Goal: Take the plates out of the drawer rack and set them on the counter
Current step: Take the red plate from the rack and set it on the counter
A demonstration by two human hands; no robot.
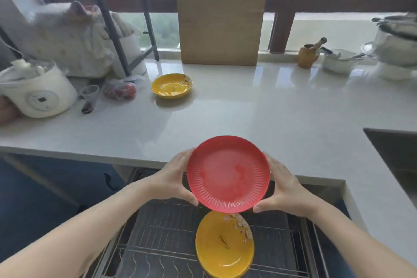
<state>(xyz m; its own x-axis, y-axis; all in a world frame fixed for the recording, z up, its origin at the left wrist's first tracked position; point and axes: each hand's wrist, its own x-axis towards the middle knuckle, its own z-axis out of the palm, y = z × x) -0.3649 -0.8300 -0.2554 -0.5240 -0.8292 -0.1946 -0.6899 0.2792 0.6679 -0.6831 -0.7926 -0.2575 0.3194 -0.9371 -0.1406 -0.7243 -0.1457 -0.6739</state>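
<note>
A red ribbed plate (228, 174) is held level above the pulled-out wire drawer rack (162, 239), right at the counter's front edge. My left hand (174, 179) grips its left rim and my right hand (281, 187) grips its right rim. Below it, a yellow plate (224, 248) stands tilted in the rack, and more yellow rim shows behind it. Another yellow plate (172, 85) lies flat on the white counter (259, 115), far left of centre.
A wooden cutting board (220, 30) leans against the window. A white rice cooker (36, 91), a plastic cup (89, 95) and a bag of red fruit (119, 90) sit at left. A mortar (308, 55), bowls and pots stand at right. A sink (397, 153) opens at far right.
</note>
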